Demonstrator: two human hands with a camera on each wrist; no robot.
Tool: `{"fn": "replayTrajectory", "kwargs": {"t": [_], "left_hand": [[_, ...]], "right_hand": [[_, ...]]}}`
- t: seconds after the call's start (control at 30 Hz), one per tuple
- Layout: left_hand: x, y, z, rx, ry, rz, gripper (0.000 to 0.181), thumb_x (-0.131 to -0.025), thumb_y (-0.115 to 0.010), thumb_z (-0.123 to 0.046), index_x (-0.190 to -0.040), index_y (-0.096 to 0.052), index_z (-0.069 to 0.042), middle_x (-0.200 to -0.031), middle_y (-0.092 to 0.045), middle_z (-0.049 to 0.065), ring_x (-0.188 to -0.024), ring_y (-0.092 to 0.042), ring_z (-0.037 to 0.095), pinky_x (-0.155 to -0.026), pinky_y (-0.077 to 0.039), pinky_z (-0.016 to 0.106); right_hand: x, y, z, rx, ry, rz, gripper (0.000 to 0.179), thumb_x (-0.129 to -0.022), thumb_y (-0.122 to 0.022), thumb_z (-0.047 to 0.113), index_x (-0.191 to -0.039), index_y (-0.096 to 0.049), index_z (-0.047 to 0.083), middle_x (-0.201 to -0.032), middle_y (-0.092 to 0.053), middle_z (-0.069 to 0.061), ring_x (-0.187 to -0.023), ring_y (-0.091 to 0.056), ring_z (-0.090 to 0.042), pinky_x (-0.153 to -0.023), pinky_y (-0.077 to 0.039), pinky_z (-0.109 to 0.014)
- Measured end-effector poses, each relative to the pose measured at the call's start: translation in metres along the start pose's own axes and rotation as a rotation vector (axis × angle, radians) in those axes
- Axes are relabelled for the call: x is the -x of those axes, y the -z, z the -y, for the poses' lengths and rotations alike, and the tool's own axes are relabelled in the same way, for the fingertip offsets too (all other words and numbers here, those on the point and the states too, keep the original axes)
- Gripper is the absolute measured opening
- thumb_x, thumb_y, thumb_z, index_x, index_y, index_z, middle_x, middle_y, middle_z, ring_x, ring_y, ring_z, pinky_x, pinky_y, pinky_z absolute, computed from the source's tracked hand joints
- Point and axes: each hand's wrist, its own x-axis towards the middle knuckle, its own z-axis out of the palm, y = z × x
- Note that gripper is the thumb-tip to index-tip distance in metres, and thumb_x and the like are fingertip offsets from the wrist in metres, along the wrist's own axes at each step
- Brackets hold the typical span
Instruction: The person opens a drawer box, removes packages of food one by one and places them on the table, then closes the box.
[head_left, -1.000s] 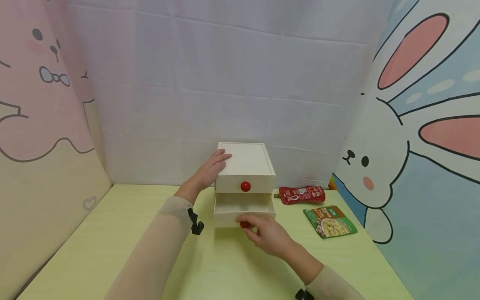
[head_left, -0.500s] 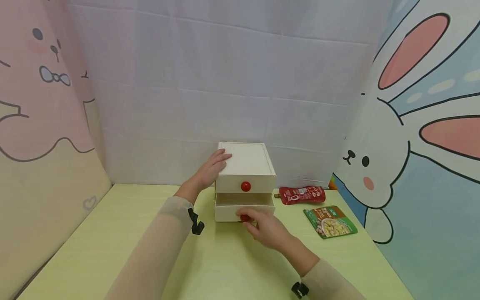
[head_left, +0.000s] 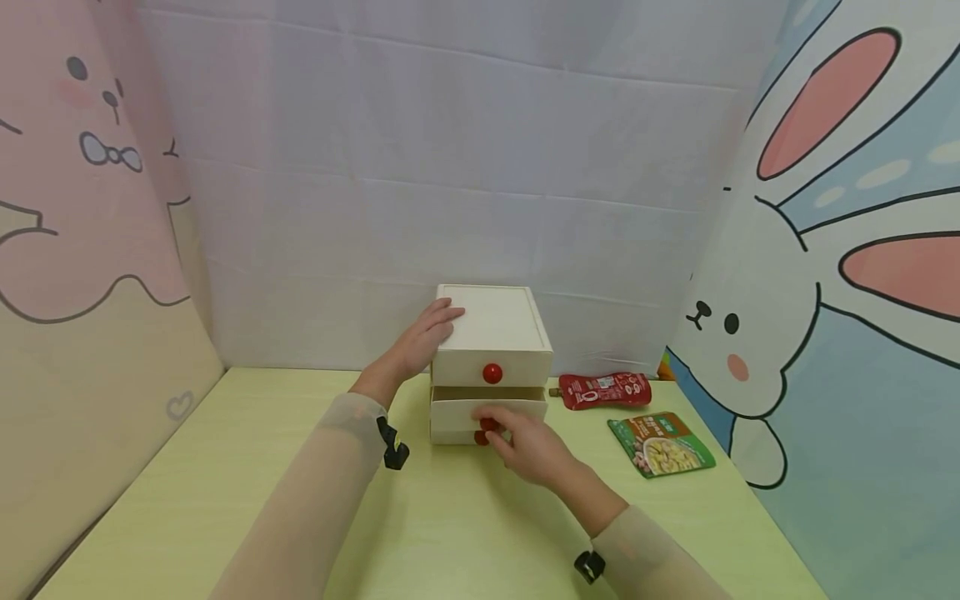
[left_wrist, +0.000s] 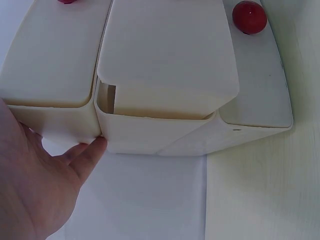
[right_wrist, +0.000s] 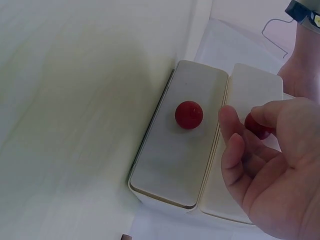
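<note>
A small white drawer cabinet [head_left: 495, 318] stands at the back of the table. My left hand [head_left: 420, 343] rests on its upper left edge, fingers lying straight over the top; the left wrist view shows that hand [left_wrist: 45, 185] against the cabinet's side. With thumb and finger my right hand [head_left: 528, 450] pinches the red knob [right_wrist: 256, 129] of the middle drawer [left_wrist: 167, 45], which sticks out partway. The top drawer with its red knob [head_left: 492, 373] is closed. Below, the bottom drawer [right_wrist: 170, 155] sits closed, its round red knob [right_wrist: 189, 115] showing beside my fingers.
Right of the cabinet lies a red spouted pouch [head_left: 604, 391]. Nearer the front is a flat green and brown food packet [head_left: 662, 444]. A white cloth [head_left: 450, 167] hangs close behind the cabinet, and printed cloths flank the pale yellow-green table [head_left: 300, 467].
The middle drawer has slid back toward the cabinet, my right hand moving with its knob. The bottom drawer's front and knob now show below it. My left hand has stayed in place.
</note>
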Motion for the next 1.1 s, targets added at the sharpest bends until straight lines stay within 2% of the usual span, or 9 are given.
{"fn": "replayTrajectory", "kwargs": {"t": [0.13, 0.27, 0.37, 0.57, 1.1], "left_hand": [[0.0, 0.0, 0.0, 0.0, 0.0, 0.001, 0.057, -0.118, -0.029, -0.034, -0.17, -0.042, -0.013, -0.187, -0.009, 0.005, -0.174, -0.004, 0.034, -0.136, -0.01, 0.069], [0.0, 0.0, 0.001, 0.008, -0.006, -0.001, 0.057, -0.118, -0.03, -0.033, -0.17, -0.043, -0.013, -0.187, -0.01, 0.005, -0.174, -0.004, 0.034, -0.137, -0.011, 0.068], [0.0, 0.0, 0.001, 0.015, -0.01, -0.001, 0.057, -0.118, -0.03, -0.032, -0.169, -0.043, -0.012, -0.187, -0.01, 0.006, -0.174, -0.004, 0.034, -0.137, -0.011, 0.068], [0.0, 0.0, 0.001, 0.014, -0.008, 0.003, 0.057, -0.118, -0.03, -0.033, -0.17, -0.042, -0.012, -0.187, -0.01, 0.006, -0.174, -0.004, 0.034, -0.137, -0.011, 0.068], [-0.003, 0.0, 0.006, 0.019, -0.011, 0.005, 0.057, -0.118, -0.03, -0.032, -0.17, -0.043, -0.012, -0.187, -0.01, 0.005, -0.174, -0.005, 0.034, -0.137, -0.011, 0.068]], "right_hand": [[-0.004, -0.001, -0.001, -0.01, -0.009, -0.004, 0.033, -0.109, -0.067, 0.01, -0.142, -0.07, 0.013, -0.139, -0.076, -0.007, -0.11, -0.076, -0.023, -0.095, -0.064, -0.048], [-0.008, -0.001, -0.002, -0.014, -0.027, -0.003, 0.033, -0.109, -0.066, 0.01, -0.142, -0.07, 0.013, -0.141, -0.075, -0.008, -0.112, -0.075, -0.024, -0.097, -0.063, -0.05], [-0.011, -0.001, -0.003, -0.015, -0.044, 0.0, 0.033, -0.11, -0.066, 0.012, -0.142, -0.069, 0.014, -0.142, -0.074, -0.007, -0.11, -0.074, -0.022, -0.096, -0.063, -0.048], [-0.016, 0.0, -0.004, -0.024, -0.092, 0.017, 0.033, -0.111, -0.065, 0.014, -0.144, -0.069, 0.016, -0.142, -0.074, -0.006, -0.097, -0.068, -0.018, -0.085, -0.06, -0.04], [-0.026, -0.003, -0.01, -0.038, -0.144, 0.039, 0.034, -0.111, -0.064, 0.018, -0.145, -0.068, 0.018, -0.135, -0.075, -0.005, -0.094, -0.065, -0.019, -0.081, -0.055, -0.038]]}}
